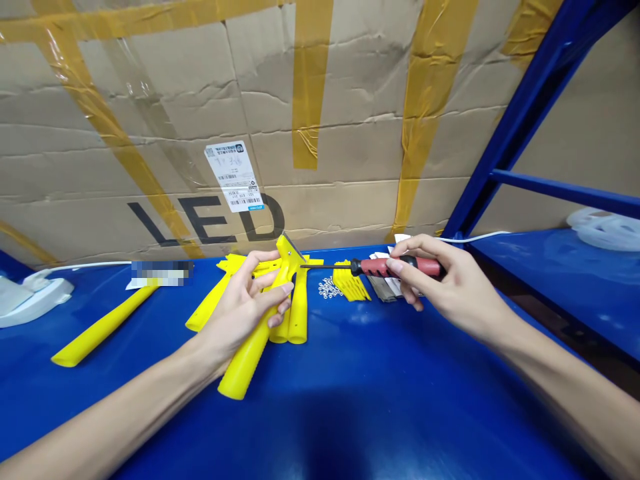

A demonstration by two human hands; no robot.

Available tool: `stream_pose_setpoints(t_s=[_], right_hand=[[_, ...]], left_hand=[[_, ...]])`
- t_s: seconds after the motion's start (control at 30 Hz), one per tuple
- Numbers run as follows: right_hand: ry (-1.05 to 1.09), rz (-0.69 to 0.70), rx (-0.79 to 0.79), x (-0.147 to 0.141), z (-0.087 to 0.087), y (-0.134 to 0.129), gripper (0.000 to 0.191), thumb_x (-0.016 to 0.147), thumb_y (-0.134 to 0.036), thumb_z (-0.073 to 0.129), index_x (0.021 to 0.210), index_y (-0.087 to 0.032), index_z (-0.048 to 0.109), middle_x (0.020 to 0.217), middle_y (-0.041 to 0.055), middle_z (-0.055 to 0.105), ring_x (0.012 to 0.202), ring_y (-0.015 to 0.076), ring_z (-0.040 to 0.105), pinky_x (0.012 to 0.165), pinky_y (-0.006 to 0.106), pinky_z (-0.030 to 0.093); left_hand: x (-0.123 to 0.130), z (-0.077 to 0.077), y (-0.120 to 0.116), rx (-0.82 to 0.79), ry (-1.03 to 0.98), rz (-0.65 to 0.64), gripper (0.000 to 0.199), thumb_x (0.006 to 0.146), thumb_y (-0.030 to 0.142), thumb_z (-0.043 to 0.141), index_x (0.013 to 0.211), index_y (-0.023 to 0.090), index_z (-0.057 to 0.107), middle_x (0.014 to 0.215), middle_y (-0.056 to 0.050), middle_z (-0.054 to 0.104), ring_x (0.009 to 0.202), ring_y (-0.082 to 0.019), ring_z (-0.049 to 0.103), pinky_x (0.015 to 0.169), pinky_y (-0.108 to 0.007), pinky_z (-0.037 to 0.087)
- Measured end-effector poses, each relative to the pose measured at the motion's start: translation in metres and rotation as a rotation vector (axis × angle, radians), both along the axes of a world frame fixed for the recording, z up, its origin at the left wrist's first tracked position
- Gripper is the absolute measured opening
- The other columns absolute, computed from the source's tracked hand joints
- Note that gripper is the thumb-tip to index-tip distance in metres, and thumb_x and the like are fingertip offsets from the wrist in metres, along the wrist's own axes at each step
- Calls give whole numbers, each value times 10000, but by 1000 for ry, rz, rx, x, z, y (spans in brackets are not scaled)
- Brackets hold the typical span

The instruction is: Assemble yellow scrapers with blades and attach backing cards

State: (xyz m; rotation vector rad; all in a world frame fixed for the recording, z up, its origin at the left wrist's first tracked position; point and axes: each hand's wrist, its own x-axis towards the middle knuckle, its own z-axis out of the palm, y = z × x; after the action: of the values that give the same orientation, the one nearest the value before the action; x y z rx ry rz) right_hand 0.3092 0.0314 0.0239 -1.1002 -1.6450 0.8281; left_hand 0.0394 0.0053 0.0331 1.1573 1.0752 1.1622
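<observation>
My left hand (250,297) is wrapped round the yellow handle of a scraper (245,360), its head tilted up with a thin metal blade along the edge. A small screw shows on that head. In my right hand (440,273) is a screwdriver (400,267) with a red and black grip, its shaft pointing left. The shaft's tip is close to the scraper's head; whether it touches, I cannot tell. Behind my left hand lie several more yellow scraper handles (299,313). Small metal nuts or screws (328,288) form a pile beside flat yellow pieces (353,283).
The blue table (375,400) runs up to a large taped cardboard box (350,193) marked LED. At left lies another yellow handled tool (105,323), next to a white round object (37,300). Grey and white flat pieces (384,283) lie behind my right hand. A blue metal frame (505,140) rises at right.
</observation>
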Motion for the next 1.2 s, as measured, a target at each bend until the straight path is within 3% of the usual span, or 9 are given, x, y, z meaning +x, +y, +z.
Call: stream_pose_setpoints(t_s=[0.17, 0.27, 0.5, 0.73, 1.0, 1.1, 1.2], right_hand=[[64, -66, -119, 5, 2, 6, 371, 769, -528, 794, 809, -196, 635, 578, -13, 616, 471, 111, 552, 454, 232, 453], [98, -117, -34, 12, 2, 7, 351, 701, -460, 869, 811, -200, 662, 680, -1, 666, 543, 108, 577, 512, 223, 481], [92, -147, 225, 16, 0, 6, 200, 748, -352, 856, 840, -236, 721, 871, 5, 734, 698, 124, 656, 628, 209, 544], [44, -118, 286, 15, -1, 5, 148, 790, -303, 829, 852, -231, 715, 882, 16, 737, 819, 162, 699, 721, 242, 550], [-27, -113, 330, 14, 1, 5, 139, 806, -307, 803, 853, -239, 692, 884, 20, 720, 815, 183, 694, 739, 301, 558], [-119, -71, 420, 16, 5, 3, 149, 799, -291, 797, 876, -246, 677, 996, 41, 702, 977, 225, 682, 833, 340, 560], [-131, 35, 373, 19, 9, 0, 245, 811, -298, 776, 1011, -267, 639, 1191, 61, 662, 1097, 257, 659, 837, 355, 577]], left_hand=[[-1, -3, 3, -89, -53, -21, 631, 754, 237, 841, 1249, 242, 451, 652, 43, 605, 456, -46, 452, 445, -143, 346], [-4, -2, 6, -135, -101, -51, 673, 779, 235, 814, 1316, 225, 409, 629, 22, 611, 457, -55, 448, 449, -146, 313], [-4, -1, 1, -221, -84, -114, 709, 858, 239, 745, 1437, 255, 337, 632, 31, 604, 454, -55, 437, 487, -176, 333], [0, -1, -1, -246, -83, -134, 741, 827, 247, 785, 1423, 262, 344, 623, 35, 610, 458, -56, 446, 487, -172, 324], [-2, -2, -1, -252, -111, -148, 719, 849, 216, 751, 1418, 258, 314, 615, 41, 607, 438, -44, 419, 484, -168, 313], [-1, -1, -1, -214, -99, -123, 625, 845, 224, 755, 1350, 264, 389, 641, 41, 604, 454, -49, 439, 478, -166, 313], [0, -1, -2, -151, -89, -56, 569, 827, 225, 769, 1292, 252, 441, 660, 41, 605, 460, -46, 440, 475, -161, 324]])
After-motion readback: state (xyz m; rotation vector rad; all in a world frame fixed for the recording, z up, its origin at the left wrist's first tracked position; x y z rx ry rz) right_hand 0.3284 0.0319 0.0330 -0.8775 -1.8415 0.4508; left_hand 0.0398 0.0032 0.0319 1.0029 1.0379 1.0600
